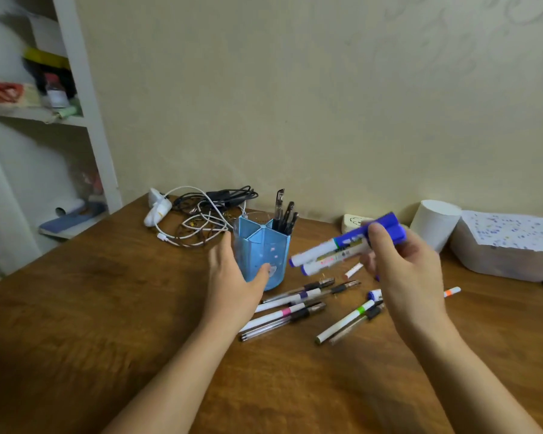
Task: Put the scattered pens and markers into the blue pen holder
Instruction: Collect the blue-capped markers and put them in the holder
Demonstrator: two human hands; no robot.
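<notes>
The blue pen holder stands upright on the wooden table, with several dark pens in its back right compartment. My left hand wraps the holder's lower left side. My right hand holds two thick white markers with blue caps in the air, right of the holder, their ends pointing toward it. Several thin pens and markers lie scattered on the table in front of the holder, one with a green band, one with an orange band.
A tangle of white and black cables with a charger lies behind the holder at the left. A roll of white paper and a white box with a dotted sheet sit at the right. A white shelf unit stands at the left.
</notes>
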